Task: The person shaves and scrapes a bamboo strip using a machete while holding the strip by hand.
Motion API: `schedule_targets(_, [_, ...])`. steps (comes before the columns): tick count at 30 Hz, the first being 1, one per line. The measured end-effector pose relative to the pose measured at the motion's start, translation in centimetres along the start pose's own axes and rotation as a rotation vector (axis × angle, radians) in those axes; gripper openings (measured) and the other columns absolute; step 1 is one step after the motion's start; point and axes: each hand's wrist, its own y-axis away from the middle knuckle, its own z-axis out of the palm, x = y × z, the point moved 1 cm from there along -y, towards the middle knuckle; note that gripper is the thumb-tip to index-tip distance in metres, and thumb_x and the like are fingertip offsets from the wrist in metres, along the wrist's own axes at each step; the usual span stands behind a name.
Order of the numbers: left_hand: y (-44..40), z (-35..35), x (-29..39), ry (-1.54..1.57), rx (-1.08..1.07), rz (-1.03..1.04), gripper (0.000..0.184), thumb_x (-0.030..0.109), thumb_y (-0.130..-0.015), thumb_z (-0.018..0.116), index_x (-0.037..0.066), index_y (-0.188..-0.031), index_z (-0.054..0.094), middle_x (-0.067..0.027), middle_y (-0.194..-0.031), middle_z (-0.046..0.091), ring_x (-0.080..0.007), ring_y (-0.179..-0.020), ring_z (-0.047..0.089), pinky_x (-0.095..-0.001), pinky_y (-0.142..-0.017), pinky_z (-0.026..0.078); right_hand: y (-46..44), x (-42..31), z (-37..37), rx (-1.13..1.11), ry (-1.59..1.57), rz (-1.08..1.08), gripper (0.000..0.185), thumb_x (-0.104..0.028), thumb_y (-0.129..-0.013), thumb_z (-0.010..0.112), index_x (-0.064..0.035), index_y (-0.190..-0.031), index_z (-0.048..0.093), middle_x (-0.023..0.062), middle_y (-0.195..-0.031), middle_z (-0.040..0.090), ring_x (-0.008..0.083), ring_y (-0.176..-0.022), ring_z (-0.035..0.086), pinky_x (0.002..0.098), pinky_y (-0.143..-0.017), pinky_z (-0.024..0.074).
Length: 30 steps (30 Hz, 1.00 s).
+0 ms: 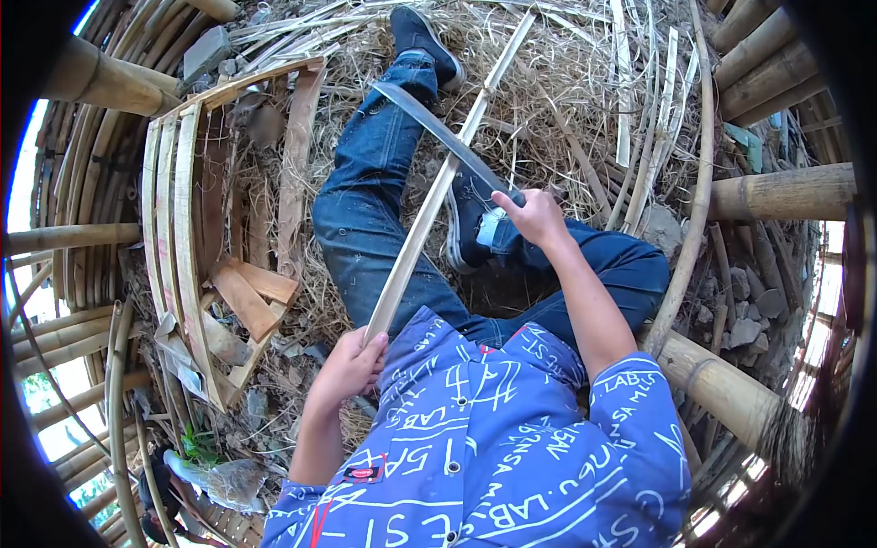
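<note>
My left hand [350,368] is closed around the near end of a long split bamboo strip [416,233], close to my waist. The strip slants up and away over my legs toward the far ground. My right hand [533,219] grips the dark handle of a machete [422,116], thumb along the handle. Its long blade points up and left and crosses the strip near the strip's middle. Whether the edge bites into the bamboo I cannot tell. Below the crossing lies my bent right leg's dark shoe [466,219].
A slatted wooden crate [187,247] stands at left, with wood offcuts [245,297] beside it. Bamboo shavings [548,91] cover the ground ahead. A thick bamboo pole [722,384] lies behind my right side, near broken stones [744,320]. Bamboo poles and slats surround the spot.
</note>
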Motion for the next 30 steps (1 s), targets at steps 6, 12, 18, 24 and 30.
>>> schedule_targets(6, [-0.3,1.2,-0.3,0.025,-0.031,-0.017,0.027,0.025,-0.103,0.044,0.010,-0.081,0.042,0.0078,-0.056,0.033,-0.0030,-0.042,0.031,-0.0221,-0.036,0.029,4.6,-3.2,1.4,-0.110,0.111,-0.176,0.074,-0.078,-0.074,0.055,-0.0059,-0.079,0.071,0.0218,-0.075,0.068,0.0396,-0.078,0.067,0.0473,-0.073,0.0531])
schedule_targets(12, [2.0,-0.3,-0.5,0.005,0.008,-0.088,0.027,0.027,-0.103,0.044,0.009,-0.082,0.043,0.0052,-0.055,0.036,-0.0052,-0.040,0.033,-0.0230,-0.035,0.032,-3.3,1.7,-0.3,-0.054,0.050,0.073,0.082,-0.083,-0.071,0.052,-0.0036,-0.076,0.071,0.0225,-0.079,0.069,0.0372,-0.083,0.068,0.0461,-0.075,0.0532])
schedule_targets(18, [1.1,-0.2,0.3,-0.032,0.004,-0.033,0.027,0.026,-0.103,0.045,0.009,-0.081,0.044,0.0049,-0.057,0.037,-0.0050,-0.041,0.035,-0.0232,-0.035,0.033,-2.5,0.7,-0.8,-0.015,-0.037,0.001,0.085,-0.081,-0.074,0.052,0.0025,-0.073,0.069,0.0267,-0.079,0.068,0.0404,-0.083,0.068,0.0460,-0.075,0.0528])
schedule_targets(24, [1.5,0.1,-0.4,0.039,0.015,-0.050,0.026,0.025,-0.103,0.045,0.009,-0.082,0.044,0.0048,-0.056,0.037,-0.0050,-0.041,0.034,-0.0230,-0.035,0.032,2.2,-0.7,1.5,-0.126,0.112,-0.150,0.082,-0.082,-0.071,0.053,-0.0040,-0.082,0.073,0.0229,-0.080,0.069,0.0394,-0.083,0.068,0.0451,-0.078,0.0538])
schedule_targets(30, [3.6,0.8,-0.3,0.009,0.018,-0.039,0.026,0.025,-0.103,0.044,0.009,-0.083,0.044,0.0046,-0.056,0.037,-0.0050,-0.041,0.034,-0.0231,-0.035,0.030,-4.7,2.2,-1.6,-0.010,0.057,0.093,0.089,-0.084,-0.071,0.051,0.0021,-0.084,0.071,0.0266,-0.087,0.068,0.0383,-0.089,0.068,0.0449,-0.079,0.0533])
